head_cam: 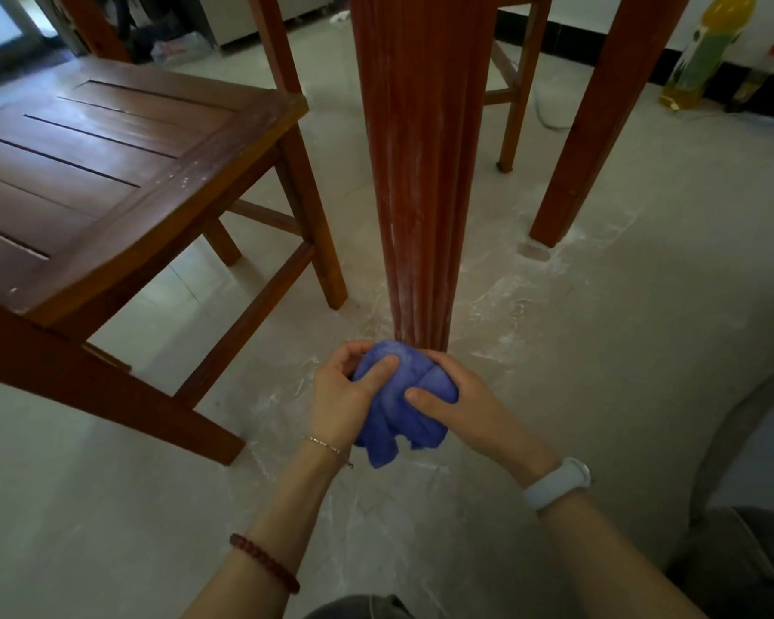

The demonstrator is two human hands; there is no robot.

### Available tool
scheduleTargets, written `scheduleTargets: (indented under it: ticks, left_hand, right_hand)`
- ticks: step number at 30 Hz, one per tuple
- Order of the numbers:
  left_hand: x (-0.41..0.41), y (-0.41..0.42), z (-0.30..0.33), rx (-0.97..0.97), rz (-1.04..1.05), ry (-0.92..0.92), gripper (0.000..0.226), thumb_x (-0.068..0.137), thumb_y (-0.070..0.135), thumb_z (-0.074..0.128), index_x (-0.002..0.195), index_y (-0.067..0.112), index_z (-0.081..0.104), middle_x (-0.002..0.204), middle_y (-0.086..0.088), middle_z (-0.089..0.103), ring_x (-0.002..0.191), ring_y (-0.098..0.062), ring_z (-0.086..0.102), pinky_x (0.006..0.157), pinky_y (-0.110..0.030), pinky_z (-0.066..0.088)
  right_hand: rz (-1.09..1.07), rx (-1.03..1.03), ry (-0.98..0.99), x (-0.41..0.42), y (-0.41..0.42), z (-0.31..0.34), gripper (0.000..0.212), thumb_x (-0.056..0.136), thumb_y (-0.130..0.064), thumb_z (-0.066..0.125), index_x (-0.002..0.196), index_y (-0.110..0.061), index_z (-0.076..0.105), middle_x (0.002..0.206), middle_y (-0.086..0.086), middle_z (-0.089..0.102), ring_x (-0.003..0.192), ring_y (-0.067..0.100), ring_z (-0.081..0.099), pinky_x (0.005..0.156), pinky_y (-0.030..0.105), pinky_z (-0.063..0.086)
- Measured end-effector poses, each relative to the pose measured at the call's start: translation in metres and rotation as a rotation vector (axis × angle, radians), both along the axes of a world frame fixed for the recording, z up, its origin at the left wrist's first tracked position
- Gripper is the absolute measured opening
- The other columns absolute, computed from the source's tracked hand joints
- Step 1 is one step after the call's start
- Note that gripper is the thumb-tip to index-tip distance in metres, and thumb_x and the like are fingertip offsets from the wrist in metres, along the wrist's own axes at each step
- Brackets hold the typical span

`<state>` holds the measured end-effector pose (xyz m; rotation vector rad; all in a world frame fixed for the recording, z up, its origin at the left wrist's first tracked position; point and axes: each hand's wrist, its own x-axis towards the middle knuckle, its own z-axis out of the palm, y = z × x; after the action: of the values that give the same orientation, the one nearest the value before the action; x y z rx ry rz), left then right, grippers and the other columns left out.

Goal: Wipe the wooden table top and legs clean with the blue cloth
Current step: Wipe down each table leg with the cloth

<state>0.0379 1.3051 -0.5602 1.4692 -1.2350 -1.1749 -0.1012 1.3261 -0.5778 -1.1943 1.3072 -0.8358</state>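
Observation:
A fluted red-brown wooden table leg [421, 172] stands in the middle of the view, streaked with white dust, its foot on the pale floor. Just in front of its base I hold the bunched blue cloth [398, 404] between both hands. My left hand [345, 395] grips the cloth's left side with the thumb pressed into it. My right hand [461, 404] clasps its right side. The cloth sits near the leg's foot; whether it touches the wood I cannot tell. A second table leg [599, 127] stands to the right. The table top is out of view.
A slatted wooden chair [108, 172] stands close on the left, its legs reaching toward the table leg. Another chair's legs [517, 91] are behind. White dust lies on the floor around the legs. A yellow-green bottle [707, 51] stands by the far right wall.

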Motion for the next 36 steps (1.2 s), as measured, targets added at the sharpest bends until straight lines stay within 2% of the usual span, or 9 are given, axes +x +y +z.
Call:
scheduleTargets:
  ticks: [5,10,14,17,20,27,29,33,36]
  left_hand:
    - [-0.013,-0.008,0.007,-0.010,0.071,-0.019,0.016,0.084,0.020,0.061,0.099,0.019,0.055,0.094,0.004,0.059,0.083,-0.004,0.055,0.065,-0.010,0.046]
    - [-0.020,-0.029,0.036,-0.161,0.079,-0.094,0.034,0.091,0.029,0.047,0.124,0.022,0.042,0.121,0.009,0.045,0.097,-0.001,0.047,0.064,-0.006,0.039]
    - [-0.035,-0.052,0.067,-0.230,-0.049,0.031,0.044,0.093,0.031,0.042,0.135,0.031,0.030,0.135,0.014,0.039,0.114,0.005,0.041,0.077,-0.006,0.037]
    - [-0.044,-0.064,0.082,-0.233,-0.133,0.167,0.034,0.096,0.025,0.037,0.126,0.036,0.027,0.109,0.029,0.044,0.086,0.026,0.049,0.069,0.000,0.042]
    - [-0.046,-0.071,0.083,-0.260,-0.143,0.122,0.037,0.094,0.028,0.039,0.128,0.036,0.028,0.106,0.025,0.046,0.089,0.017,0.053,0.068,-0.001,0.044]
    - [-0.047,-0.076,0.078,-0.293,-0.110,0.037,0.060,0.079,0.043,0.047,0.134,0.025,0.030,0.125,0.001,0.050,0.110,-0.010,0.054,0.080,-0.016,0.050]
    - [-0.046,-0.076,0.078,-0.297,-0.098,0.038,0.063,0.075,0.046,0.047,0.132,0.025,0.032,0.125,-0.001,0.051,0.110,-0.010,0.054,0.079,-0.015,0.051]
    - [-0.046,-0.074,0.080,-0.305,-0.086,0.035,0.047,0.084,0.038,0.047,0.128,0.028,0.034,0.124,0.001,0.050,0.103,-0.003,0.054,0.078,-0.009,0.050]
    - [-0.042,-0.074,0.093,-0.324,-0.064,0.056,0.044,0.086,0.039,0.043,0.127,0.027,0.039,0.122,0.000,0.053,0.105,-0.006,0.055,0.076,-0.009,0.050]
  right_hand:
    - [-0.332,-0.003,-0.105,-0.008,-0.001,0.014,0.024,0.086,-0.018,0.064,0.106,-0.007,0.056,0.091,0.007,0.063,0.075,0.010,0.062,0.062,0.017,0.051]
    - [-0.915,-0.498,-0.030,-0.037,-0.017,0.051,0.024,0.070,-0.037,0.061,0.089,-0.033,0.047,0.084,-0.003,0.056,0.076,0.013,0.058,0.069,0.028,0.051]
    - [-0.723,-0.758,0.010,-0.016,-0.059,0.081,0.032,0.078,-0.027,0.061,0.100,-0.037,0.040,0.120,-0.007,0.049,0.113,0.004,0.050,0.095,0.018,0.042]
    - [-0.648,-0.871,0.122,0.010,-0.073,0.060,0.035,0.079,-0.030,0.058,0.107,-0.022,0.038,0.131,0.000,0.036,0.119,0.000,0.040,0.097,0.012,0.038]
    - [-0.641,-0.819,0.180,0.018,-0.072,0.006,0.042,0.078,-0.033,0.055,0.114,-0.028,0.034,0.139,0.007,0.025,0.124,0.014,0.036,0.098,0.015,0.039]
    - [-0.459,-0.274,0.056,-0.019,-0.053,-0.076,0.015,0.079,0.001,0.056,0.089,-0.005,0.046,0.087,0.015,0.045,0.086,0.037,0.053,0.074,0.024,0.046]
    - [-0.556,-0.313,0.000,-0.029,-0.053,-0.061,0.019,0.075,-0.014,0.055,0.086,-0.001,0.048,0.090,0.021,0.051,0.082,0.031,0.053,0.075,0.031,0.049]
    - [-0.743,-0.598,0.058,-0.037,-0.066,0.023,0.050,0.078,-0.015,0.065,0.123,-0.009,0.044,0.130,0.015,0.039,0.115,0.015,0.041,0.091,-0.001,0.030]
    - [-0.702,-0.898,0.021,-0.035,-0.072,0.092,0.053,0.077,-0.025,0.063,0.123,-0.025,0.037,0.125,-0.007,0.041,0.117,0.007,0.042,0.098,0.009,0.034]
